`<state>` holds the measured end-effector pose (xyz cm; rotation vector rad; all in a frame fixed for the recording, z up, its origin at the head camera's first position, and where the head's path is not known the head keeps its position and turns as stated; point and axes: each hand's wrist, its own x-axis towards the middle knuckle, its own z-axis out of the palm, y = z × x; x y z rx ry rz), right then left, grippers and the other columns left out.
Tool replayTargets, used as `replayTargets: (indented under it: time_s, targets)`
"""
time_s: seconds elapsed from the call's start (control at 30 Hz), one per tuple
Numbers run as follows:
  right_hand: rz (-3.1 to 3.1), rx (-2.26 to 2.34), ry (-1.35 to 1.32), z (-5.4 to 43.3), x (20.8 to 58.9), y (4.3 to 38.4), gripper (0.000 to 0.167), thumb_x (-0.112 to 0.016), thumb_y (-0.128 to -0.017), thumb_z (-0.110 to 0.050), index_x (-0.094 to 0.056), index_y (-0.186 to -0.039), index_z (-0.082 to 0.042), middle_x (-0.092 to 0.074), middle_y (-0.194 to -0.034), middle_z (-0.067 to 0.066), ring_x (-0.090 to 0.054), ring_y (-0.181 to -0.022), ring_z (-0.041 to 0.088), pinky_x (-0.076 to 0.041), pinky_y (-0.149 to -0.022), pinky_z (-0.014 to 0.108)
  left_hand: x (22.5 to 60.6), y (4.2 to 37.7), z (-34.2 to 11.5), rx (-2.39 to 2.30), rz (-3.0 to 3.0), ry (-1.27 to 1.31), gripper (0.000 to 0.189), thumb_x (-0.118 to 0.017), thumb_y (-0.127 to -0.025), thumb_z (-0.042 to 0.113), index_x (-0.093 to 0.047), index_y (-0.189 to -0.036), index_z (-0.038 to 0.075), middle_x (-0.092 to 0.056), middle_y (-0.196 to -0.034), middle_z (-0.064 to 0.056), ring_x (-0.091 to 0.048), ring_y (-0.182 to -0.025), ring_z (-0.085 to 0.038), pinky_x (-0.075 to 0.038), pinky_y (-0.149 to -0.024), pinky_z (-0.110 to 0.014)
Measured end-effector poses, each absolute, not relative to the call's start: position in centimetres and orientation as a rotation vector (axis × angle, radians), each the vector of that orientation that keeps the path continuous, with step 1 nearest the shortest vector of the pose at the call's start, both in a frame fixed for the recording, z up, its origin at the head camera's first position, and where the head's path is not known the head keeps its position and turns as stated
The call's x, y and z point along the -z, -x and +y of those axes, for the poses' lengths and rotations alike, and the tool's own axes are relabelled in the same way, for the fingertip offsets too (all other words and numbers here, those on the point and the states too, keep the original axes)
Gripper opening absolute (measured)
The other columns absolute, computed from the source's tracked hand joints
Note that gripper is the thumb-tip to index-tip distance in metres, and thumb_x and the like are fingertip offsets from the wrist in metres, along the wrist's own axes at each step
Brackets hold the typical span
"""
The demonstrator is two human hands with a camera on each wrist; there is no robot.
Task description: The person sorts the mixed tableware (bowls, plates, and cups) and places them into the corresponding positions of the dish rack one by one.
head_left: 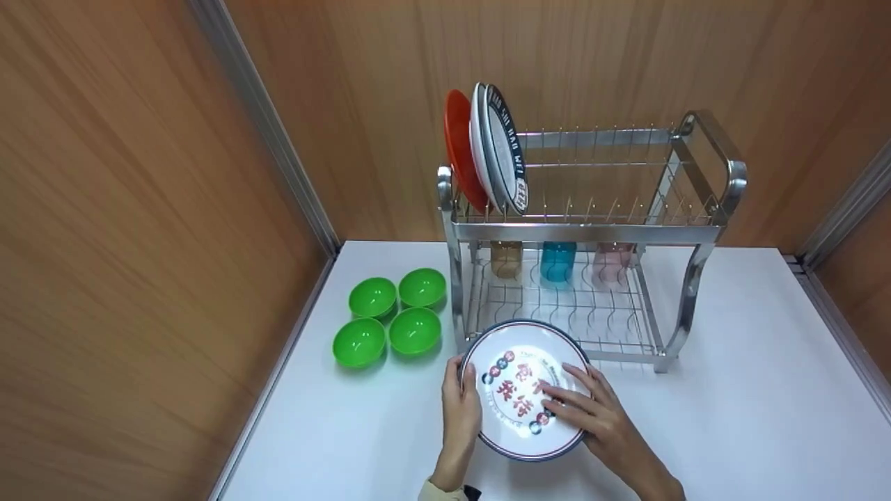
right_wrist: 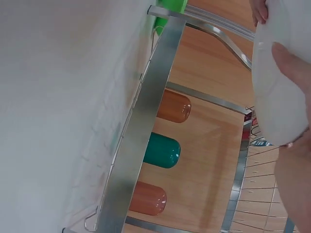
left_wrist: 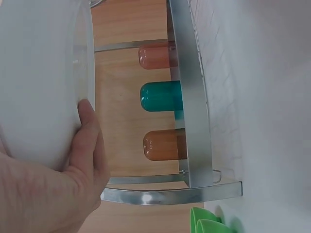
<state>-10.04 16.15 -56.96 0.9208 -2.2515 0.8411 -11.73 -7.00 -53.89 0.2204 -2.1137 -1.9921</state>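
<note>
Both hands hold a white plate (head_left: 518, 445) with a blue rim and red printed characters, face up in front of the dish rack. My left hand (head_left: 459, 410) grips its left edge, thumb along the rim; in the left wrist view, fingers (left_wrist: 86, 141) lie at the plate's pale side. My right hand (head_left: 602, 424) holds the right edge, its fingers spread over the printed face. In the right wrist view the right thumb (right_wrist: 291, 63) lies against the white underside (right_wrist: 274, 102).
The two-tier metal dish rack (head_left: 585, 233) holds a red plate (head_left: 459, 149) and patterned plates (head_left: 505, 153) upright at upper left. Brown (head_left: 506, 261), teal (head_left: 558, 263) and pink (head_left: 612, 264) cups stand on its lower tier. Several green bowls (head_left: 415, 331) sit left of it. Wooden panels (head_left: 376, 104) surround the table.
</note>
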Motion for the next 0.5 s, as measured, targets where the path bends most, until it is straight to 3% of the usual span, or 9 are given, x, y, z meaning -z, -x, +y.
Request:
replayTargets:
  time_s: [0.1, 0.17, 0.3, 0.5]
  targets:
    - [-2.192, -0.833, -0.978, 16.3, 56.9, 10.0, 0.026, -0.064, -0.100, -0.023, -0.077, -0.123, -0.022, -0.072, -0.128, -0.005, -0.056, -0.129, 0.027, -0.020, -0.125, 0.033, 53.5, 12.0, -7.1, 1.996, -2.119, -0.245, 0.028, -0.043, -0.110, 0.010, -0.055, -0.131, -0.004, -0.066, -0.120, -0.014, -0.062, -0.117, -0.028, -0.048, -0.105, -0.047]
    - [-2.150, -0.834, -1.011, 16.3, 56.9, 10.1, 0.034, -0.052, -0.105, -0.036, -0.077, -0.121, -0.020, -0.073, -0.125, -0.003, -0.060, -0.121, 0.026, -0.024, -0.122, 0.031, 53.2, 12.1, -7.2, 2.016, -2.114, -0.252, 0.029, -0.043, -0.110, 0.012, -0.055, -0.132, -0.004, -0.065, -0.123, -0.015, -0.060, -0.121, -0.030, -0.046, -0.108, -0.048]
    - [-2.101, -0.831, -1.029, 16.4, 56.8, 10.2, 0.033, -0.053, -0.104, -0.033, -0.078, -0.120, -0.018, -0.074, -0.121, -0.001, -0.063, -0.110, 0.024, -0.027, -0.117, 0.028, 52.9, 12.4, -7.4, 2.076, -2.090, -0.219, 0.033, -0.043, -0.111, 0.013, -0.055, -0.135, -0.006, -0.063, -0.130, -0.018, -0.056, -0.129, -0.033, -0.041, -0.113, -0.049]
    - [-2.120, -0.856, -1.008, 16.3, 56.4, 10.1, 0.034, -0.051, -0.106, -0.034, -0.078, -0.122, -0.018, -0.074, -0.121, -0.004, -0.063, -0.112, 0.021, -0.027, -0.114, 0.023, 52.2, 12.6, -7.9, 2.174, -2.072, -0.186, 0.038, -0.040, -0.110, 0.013, -0.052, -0.139, -0.008, -0.057, -0.140, -0.022, -0.049, -0.138, -0.037, -0.034, -0.119, -0.047]
